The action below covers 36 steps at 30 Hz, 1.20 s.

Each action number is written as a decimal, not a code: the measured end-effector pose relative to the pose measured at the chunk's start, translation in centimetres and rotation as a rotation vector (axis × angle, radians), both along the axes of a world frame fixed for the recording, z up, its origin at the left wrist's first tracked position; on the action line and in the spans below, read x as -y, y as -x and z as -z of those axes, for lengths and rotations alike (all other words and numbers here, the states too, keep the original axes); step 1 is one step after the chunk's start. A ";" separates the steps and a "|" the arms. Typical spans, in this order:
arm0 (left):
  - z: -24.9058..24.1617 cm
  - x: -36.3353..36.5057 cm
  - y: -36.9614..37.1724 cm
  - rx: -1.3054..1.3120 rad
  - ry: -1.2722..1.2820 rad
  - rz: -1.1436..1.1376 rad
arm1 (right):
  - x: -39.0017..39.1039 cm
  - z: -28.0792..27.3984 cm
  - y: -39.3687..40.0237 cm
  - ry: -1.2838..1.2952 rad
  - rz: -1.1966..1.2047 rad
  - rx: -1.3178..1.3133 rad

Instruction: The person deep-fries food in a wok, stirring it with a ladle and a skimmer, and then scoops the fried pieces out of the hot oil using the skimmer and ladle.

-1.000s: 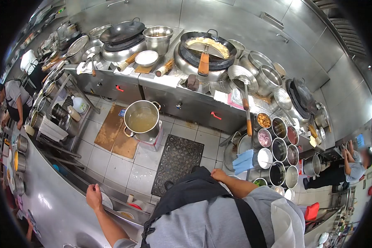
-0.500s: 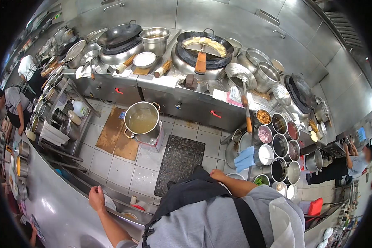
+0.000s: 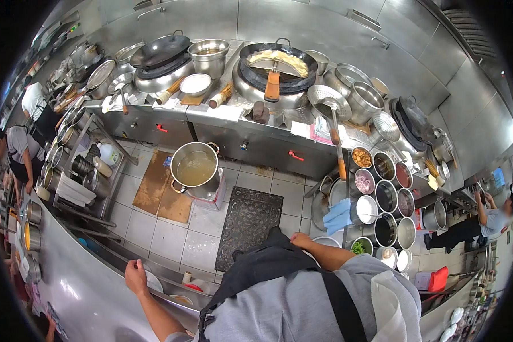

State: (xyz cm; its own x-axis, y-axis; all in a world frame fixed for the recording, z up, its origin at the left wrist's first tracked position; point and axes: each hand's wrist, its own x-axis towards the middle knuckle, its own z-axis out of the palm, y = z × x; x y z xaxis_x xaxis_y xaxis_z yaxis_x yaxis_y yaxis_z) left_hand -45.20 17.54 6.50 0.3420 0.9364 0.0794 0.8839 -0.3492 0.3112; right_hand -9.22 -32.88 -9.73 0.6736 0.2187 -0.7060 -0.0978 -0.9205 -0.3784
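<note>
head view: l. hand (image 3: 135, 277) is held over the edge of the smooth, shiny stainless counter (image 3: 80, 279), near a round white plate (image 3: 155, 280) set on the steel shelf (image 3: 169, 277) below; its fingers are curled, but whether anything's gripped can't be told. r. hand (image 3: 301, 240) is held just beside the matte black cloth apron (image 3: 268, 253), fingers bent in; grip can't be told there either. counter's long axis is laid diagonally, upper l. to lower r. of pic. ahead, a round metal pot (image 3: 208, 191) w/ 2 loop handles is stood near an embossed, approx. rectangular dark mat (image 3: 249, 222). counted: 2 own hands, 1 counter, 1 apron, 1 mat, 2 red valve handles (image 3: 295, 155).
</note>
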 end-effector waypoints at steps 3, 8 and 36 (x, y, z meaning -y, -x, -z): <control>0.2 -0.1 0.0 -0.026 0.002 0.000 | 0.1 0.1 0.0 -0.002 -0.018 0.021; 0.3 0.0 0.1 -0.052 -0.029 0.024 | 0.3 0.1 0.3 -0.014 -0.024 0.064; 0.1 0.1 0.0 -0.047 -0.017 0.027 | 0.5 1.1 -0.1 -0.030 -0.094 0.104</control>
State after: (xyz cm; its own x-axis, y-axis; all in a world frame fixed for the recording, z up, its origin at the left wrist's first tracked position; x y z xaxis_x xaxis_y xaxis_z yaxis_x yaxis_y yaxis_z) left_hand -45.24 17.46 6.43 0.3710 0.9253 0.0790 0.8873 -0.3783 0.2637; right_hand -9.15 -33.41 -10.78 0.7180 0.3047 -0.6258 0.0297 -0.9117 -0.4098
